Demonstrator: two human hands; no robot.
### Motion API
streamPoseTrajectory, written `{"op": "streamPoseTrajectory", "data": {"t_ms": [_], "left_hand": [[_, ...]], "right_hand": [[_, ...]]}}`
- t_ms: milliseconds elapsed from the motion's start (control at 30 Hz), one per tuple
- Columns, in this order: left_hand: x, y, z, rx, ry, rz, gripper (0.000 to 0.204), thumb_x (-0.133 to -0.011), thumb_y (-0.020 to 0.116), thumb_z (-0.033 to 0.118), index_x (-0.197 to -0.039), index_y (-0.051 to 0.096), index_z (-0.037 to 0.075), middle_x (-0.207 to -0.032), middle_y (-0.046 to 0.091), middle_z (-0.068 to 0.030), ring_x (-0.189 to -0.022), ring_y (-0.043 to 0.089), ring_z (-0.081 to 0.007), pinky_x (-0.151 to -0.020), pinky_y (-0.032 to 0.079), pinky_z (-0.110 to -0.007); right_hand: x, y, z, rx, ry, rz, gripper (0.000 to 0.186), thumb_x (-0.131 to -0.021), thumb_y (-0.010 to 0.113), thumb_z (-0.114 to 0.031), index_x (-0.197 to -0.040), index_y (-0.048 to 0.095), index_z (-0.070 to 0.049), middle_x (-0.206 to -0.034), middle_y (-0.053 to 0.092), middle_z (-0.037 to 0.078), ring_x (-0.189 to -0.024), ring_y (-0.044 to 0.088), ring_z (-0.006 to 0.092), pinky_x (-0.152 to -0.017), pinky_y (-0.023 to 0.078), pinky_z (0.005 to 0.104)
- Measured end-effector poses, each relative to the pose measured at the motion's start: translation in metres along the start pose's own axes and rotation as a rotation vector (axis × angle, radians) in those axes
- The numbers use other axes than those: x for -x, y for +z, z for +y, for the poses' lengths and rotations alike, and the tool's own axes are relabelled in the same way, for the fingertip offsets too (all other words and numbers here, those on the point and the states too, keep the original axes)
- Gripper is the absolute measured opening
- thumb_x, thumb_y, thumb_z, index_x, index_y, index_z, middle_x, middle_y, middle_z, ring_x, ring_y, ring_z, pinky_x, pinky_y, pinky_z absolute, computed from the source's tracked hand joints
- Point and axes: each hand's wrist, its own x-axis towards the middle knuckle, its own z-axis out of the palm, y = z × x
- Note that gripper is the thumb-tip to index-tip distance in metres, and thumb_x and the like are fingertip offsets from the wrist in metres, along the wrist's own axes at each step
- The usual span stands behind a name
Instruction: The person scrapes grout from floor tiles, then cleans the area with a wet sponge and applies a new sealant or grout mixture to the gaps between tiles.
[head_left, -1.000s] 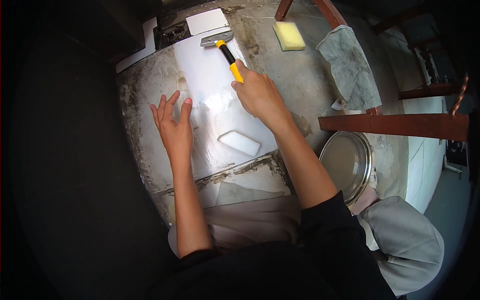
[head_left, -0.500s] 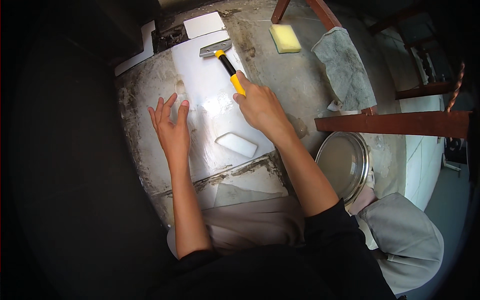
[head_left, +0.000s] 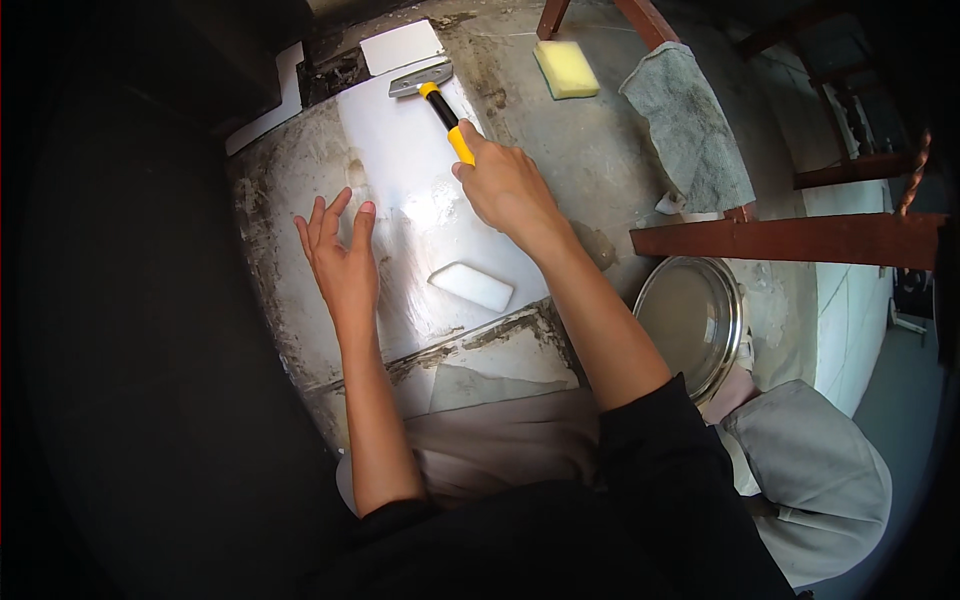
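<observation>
My right hand (head_left: 508, 192) grips the yellow and black handle of a scraper (head_left: 436, 101). Its metal blade lies flat at the far end of a glossy white tile (head_left: 400, 170) on the floor. My left hand (head_left: 343, 255) rests flat on the tile's left edge with its fingers spread, holding nothing. A small white block (head_left: 471, 286) lies on the near part of the tile, between my two forearms.
A yellow sponge (head_left: 565, 69) and a grey cloth (head_left: 690, 125) lie on the dirty concrete at the back right. A round metal bowl (head_left: 693, 318) stands to the right under a red-brown wooden bar (head_left: 790, 240). Another white tile (head_left: 402, 47) lies beyond the scraper.
My right hand has pushed the scraper further away along the tile, so the blade now sits nearer its far end. My left hand has stayed in place.
</observation>
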Motion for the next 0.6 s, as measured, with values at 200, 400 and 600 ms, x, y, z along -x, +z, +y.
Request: {"op": "streamPoseTrajectory", "data": {"t_ms": [200,400,600], "left_hand": [[-0.002,-0.003,-0.005,-0.050,0.029,0.006,0.040,-0.088,0.065,0.037,-0.121,0.064,0.015,-0.145,0.041,-0.0177,-0.144,0.016,-0.0357,-0.114,0.018,-0.046],[-0.001,-0.004,-0.003,-0.032,0.015,0.000,0.041,-0.088,0.065,0.037,-0.122,0.063,0.014,-0.145,0.040,-0.0177,-0.144,0.016,-0.0355,-0.114,0.017,-0.046],[-0.001,-0.004,0.003,-0.021,-0.003,-0.007,0.041,-0.088,0.065,0.037,-0.122,0.063,0.014,-0.146,0.039,-0.0179,-0.144,0.015,-0.0352,-0.114,0.017,-0.046]], "right_hand": [[0.002,0.003,0.001,0.033,-0.049,-0.011,0.056,-0.090,0.054,-0.020,-0.142,0.037,-0.004,-0.101,0.065,0.027,-0.098,0.062,0.0416,-0.088,0.047,0.0491],[0.006,0.001,0.004,0.027,-0.021,0.012,0.056,-0.091,0.054,-0.022,-0.143,0.037,-0.009,-0.104,0.064,0.027,-0.099,0.062,0.0407,-0.090,0.047,0.0467],[0.001,-0.003,0.002,-0.029,0.017,-0.008,0.056,-0.092,0.053,-0.022,-0.144,0.038,-0.012,-0.104,0.064,0.027,-0.095,0.064,0.0383,-0.088,0.048,0.0434]]}}
